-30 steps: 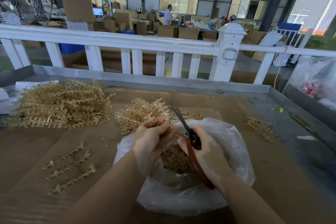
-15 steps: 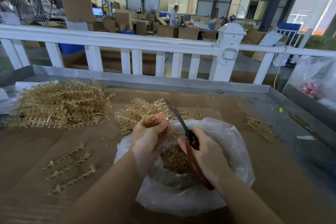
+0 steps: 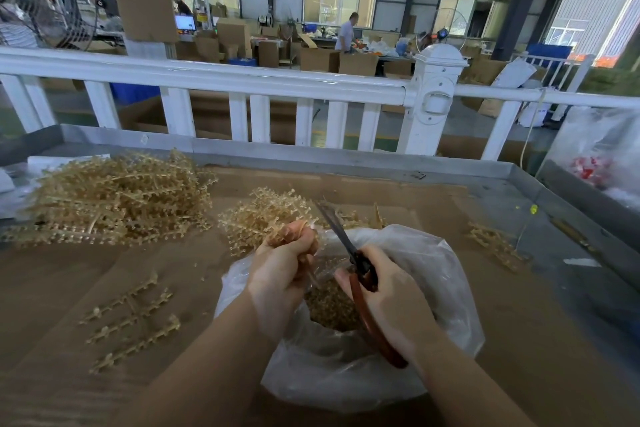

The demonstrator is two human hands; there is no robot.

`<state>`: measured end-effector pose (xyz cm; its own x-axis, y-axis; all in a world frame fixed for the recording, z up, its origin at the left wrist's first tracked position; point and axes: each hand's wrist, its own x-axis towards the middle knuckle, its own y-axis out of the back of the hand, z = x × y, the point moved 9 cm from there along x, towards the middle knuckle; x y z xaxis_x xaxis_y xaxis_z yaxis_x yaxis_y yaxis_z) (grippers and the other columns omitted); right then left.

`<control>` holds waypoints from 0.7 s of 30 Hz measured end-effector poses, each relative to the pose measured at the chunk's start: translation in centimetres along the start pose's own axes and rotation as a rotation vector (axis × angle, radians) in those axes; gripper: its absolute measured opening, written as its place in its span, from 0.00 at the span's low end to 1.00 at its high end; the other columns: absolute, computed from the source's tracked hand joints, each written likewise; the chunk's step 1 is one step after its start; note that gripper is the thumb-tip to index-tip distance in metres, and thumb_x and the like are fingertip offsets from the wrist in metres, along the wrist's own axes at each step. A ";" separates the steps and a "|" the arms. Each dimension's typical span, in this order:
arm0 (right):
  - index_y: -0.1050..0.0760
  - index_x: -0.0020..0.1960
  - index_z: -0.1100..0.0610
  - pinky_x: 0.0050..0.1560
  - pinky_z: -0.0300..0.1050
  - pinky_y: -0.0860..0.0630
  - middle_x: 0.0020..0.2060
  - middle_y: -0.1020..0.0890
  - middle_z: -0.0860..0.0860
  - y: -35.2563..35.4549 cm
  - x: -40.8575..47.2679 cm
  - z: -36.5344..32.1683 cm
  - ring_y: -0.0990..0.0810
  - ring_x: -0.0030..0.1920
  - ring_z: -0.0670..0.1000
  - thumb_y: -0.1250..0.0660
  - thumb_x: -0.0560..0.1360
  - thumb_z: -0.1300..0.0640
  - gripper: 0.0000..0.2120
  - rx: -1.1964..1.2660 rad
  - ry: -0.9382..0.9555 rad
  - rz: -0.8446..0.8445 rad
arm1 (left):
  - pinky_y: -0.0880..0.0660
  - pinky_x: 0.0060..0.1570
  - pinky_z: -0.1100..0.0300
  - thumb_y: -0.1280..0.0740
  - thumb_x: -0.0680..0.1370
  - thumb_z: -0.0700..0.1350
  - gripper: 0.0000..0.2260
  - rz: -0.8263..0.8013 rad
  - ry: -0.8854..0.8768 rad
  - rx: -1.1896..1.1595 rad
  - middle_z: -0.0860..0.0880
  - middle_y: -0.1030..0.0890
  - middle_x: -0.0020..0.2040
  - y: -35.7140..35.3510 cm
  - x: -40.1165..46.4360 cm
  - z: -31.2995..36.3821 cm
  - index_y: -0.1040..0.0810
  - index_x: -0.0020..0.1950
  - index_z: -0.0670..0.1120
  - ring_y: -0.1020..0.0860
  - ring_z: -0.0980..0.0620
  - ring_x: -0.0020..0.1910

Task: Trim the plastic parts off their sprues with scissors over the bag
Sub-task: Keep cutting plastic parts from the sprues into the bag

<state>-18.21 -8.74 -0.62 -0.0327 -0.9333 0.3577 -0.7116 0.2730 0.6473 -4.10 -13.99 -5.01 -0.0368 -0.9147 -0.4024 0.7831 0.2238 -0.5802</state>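
Note:
A clear plastic bag (image 3: 429, 291) lies open on the cardboard-covered table, with small tan cut parts (image 3: 329, 308) heaped inside. Over its mouth my left hand (image 3: 280, 274) grips a thin tan sprue piece (image 3: 310, 272), mostly hidden by the fingers. My right hand (image 3: 388, 302) holds scissors (image 3: 341, 236) by their red-brown handles, with the dark blades pointing up and away, just right of my left hand. A small pile of tan sprues (image 3: 263, 218) lies right behind the bag.
A large heap of tan sprues (image 3: 114, 198) covers the table's left back. Three loose sprues (image 3: 131, 319) lie left of the bag, a few more sprue bits (image 3: 495, 243) at the right. A white railing (image 3: 242, 80) runs behind the table's metal rim (image 3: 519, 177).
My left hand has shifted a little up and back over the bag's mouth. The scissors blades have tilted slightly and stay near the left hand's fingers.

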 end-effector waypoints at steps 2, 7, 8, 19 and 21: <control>0.28 0.47 0.48 0.46 0.42 0.25 0.39 0.21 0.44 -0.2 -0.2 -0.4 0.23 0.43 0.43 0.35 0.74 0.42 0.10 -0.032 0.032 -0.020 | 0.34 0.16 0.70 0.33 0.76 0.34 0.04 -0.006 0.050 -0.047 0.47 0.24 0.24 -0.2 0.1 -0.3 0.26 0.43 0.41 0.29 0.58 0.17; 0.31 0.48 0.46 0.46 0.41 0.27 0.39 0.24 0.44 -0.8 -0.5 -0.9 0.26 0.44 0.45 0.36 0.75 0.42 0.09 -0.117 0.073 -0.053 | 0.33 0.17 0.70 0.36 0.77 0.34 0.05 0.024 0.075 -0.117 0.45 0.23 0.32 0.0 0.4 -0.4 0.25 0.41 0.38 0.26 0.58 0.19; 0.32 0.48 0.46 0.47 0.41 0.28 0.40 0.24 0.44 -0.9 -0.5 -1.0 0.26 0.44 0.45 0.36 0.75 0.42 0.09 -0.135 0.073 -0.061 | 0.33 0.16 0.70 0.36 0.77 0.33 0.06 0.029 0.072 -0.116 0.45 0.23 0.30 0.1 0.4 -0.4 0.25 0.41 0.38 0.26 0.58 0.19; 0.30 0.49 0.47 0.44 0.37 0.30 0.39 0.24 0.43 -1.2 -0.4 -0.9 0.27 0.43 0.44 0.40 0.75 0.38 0.13 -0.168 0.084 -0.079 | 0.33 0.20 0.70 0.38 0.78 0.33 0.06 -0.039 0.040 0.001 0.46 0.25 0.34 -0.3 0.3 -0.8 0.25 0.42 0.41 0.29 0.59 0.18; 0.31 0.49 0.46 0.44 0.35 0.31 0.40 0.24 0.43 -1.2 -0.4 -0.9 0.27 0.43 0.42 0.41 0.74 0.37 0.14 -0.170 0.083 -0.085 | 0.31 0.25 0.67 0.37 0.77 0.33 0.07 -0.025 0.025 0.024 0.46 0.24 0.31 -0.3 0.2 -0.7 0.25 0.40 0.41 0.29 0.59 0.18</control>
<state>-16.69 -8.44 -0.92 0.0857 -0.9341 0.3467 -0.5808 0.2359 0.7791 -4.74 -14.00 -5.44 -0.0716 -0.9113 -0.4055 0.7962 0.1926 -0.5735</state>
